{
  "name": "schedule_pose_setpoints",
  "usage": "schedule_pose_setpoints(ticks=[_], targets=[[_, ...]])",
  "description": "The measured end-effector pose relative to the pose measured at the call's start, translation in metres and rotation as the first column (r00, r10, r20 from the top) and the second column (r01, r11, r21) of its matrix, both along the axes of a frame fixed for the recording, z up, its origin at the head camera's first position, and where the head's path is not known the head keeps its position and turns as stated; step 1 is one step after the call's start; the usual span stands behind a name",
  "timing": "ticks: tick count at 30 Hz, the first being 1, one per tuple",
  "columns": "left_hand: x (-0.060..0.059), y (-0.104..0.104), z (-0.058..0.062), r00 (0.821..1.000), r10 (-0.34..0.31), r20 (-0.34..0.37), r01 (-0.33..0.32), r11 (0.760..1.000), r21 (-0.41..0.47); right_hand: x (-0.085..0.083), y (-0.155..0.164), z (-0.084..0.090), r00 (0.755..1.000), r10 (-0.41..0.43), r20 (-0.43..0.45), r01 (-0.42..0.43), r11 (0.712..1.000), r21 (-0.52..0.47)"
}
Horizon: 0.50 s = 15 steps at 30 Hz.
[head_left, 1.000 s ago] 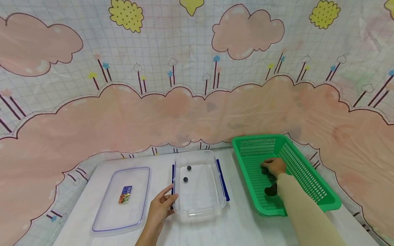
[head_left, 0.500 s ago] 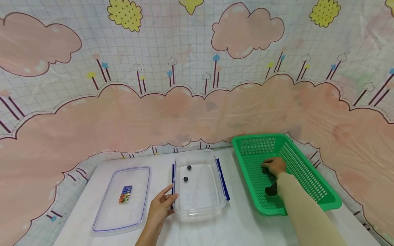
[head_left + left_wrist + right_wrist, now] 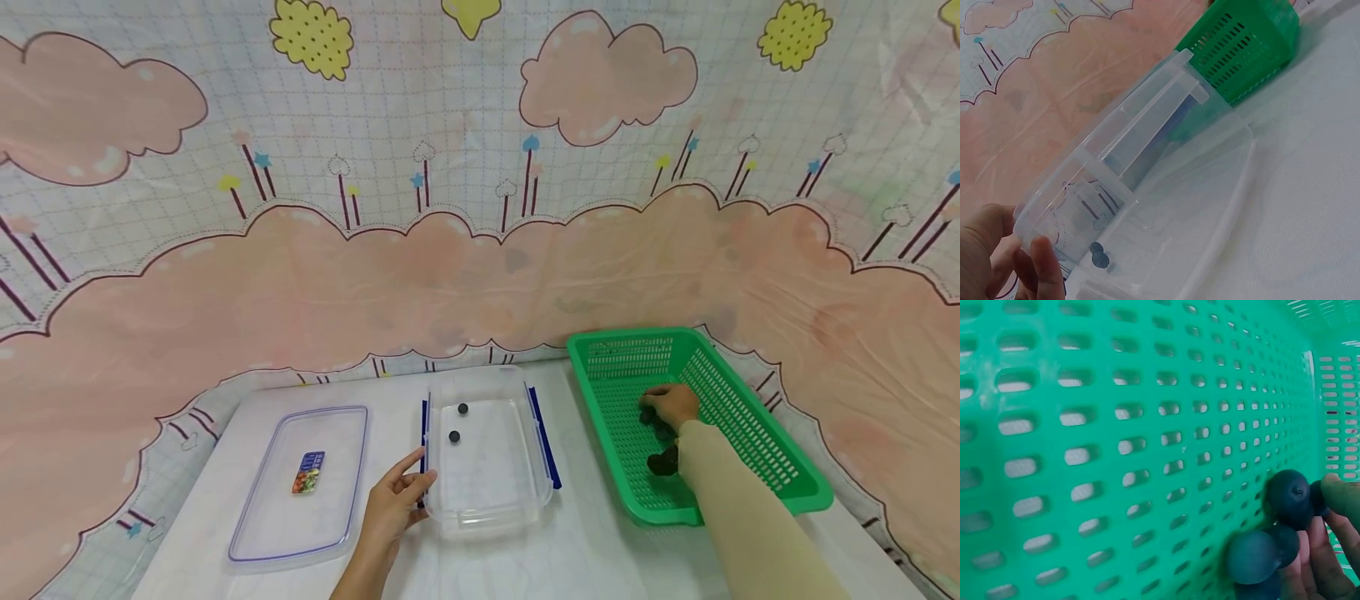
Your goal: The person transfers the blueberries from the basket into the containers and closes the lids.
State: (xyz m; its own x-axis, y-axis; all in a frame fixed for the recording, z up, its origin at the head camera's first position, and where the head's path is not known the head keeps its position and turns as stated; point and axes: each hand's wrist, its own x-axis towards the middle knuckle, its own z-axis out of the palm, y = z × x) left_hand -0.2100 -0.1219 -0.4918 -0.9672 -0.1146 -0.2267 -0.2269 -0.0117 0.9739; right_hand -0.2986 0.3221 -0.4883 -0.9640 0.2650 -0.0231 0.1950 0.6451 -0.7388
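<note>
White table (image 3: 581, 550), gap between box (image 3: 495, 467) and basket (image 3: 630, 358)

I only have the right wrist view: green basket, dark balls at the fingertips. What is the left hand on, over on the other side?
Observer: The left hand is gripping the left side of a clear box, toward the end nearer the person.
Operator: Anything inside that box?
Observer: Two dark balls, lying apart on its floor, toward the far left.
Operator: Good. Is the box covered?
Observer: No, a clear lid with a blue edge lies flat on the white table, off to the left of the box.
</note>
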Motion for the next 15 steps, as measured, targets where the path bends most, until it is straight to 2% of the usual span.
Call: schedule_pose_setpoints(ticks=[9,15], targets=[[0.0001,0.0002,-0.0004,1.0,-0.005,-0.003,0.005,1.0,-0.008,-0.0022,-0.0019,0.0059,1.0,0.012,-0.017,-0.012,1.0,-0.017],[0.0009,0.0002,0.0008,1.0,-0.002,-0.004,0.002,1.0,-0.018,-0.0013,-0.0046,0.01,0.997,0.068,-0.044,-0.072,0.992,-0.102]])
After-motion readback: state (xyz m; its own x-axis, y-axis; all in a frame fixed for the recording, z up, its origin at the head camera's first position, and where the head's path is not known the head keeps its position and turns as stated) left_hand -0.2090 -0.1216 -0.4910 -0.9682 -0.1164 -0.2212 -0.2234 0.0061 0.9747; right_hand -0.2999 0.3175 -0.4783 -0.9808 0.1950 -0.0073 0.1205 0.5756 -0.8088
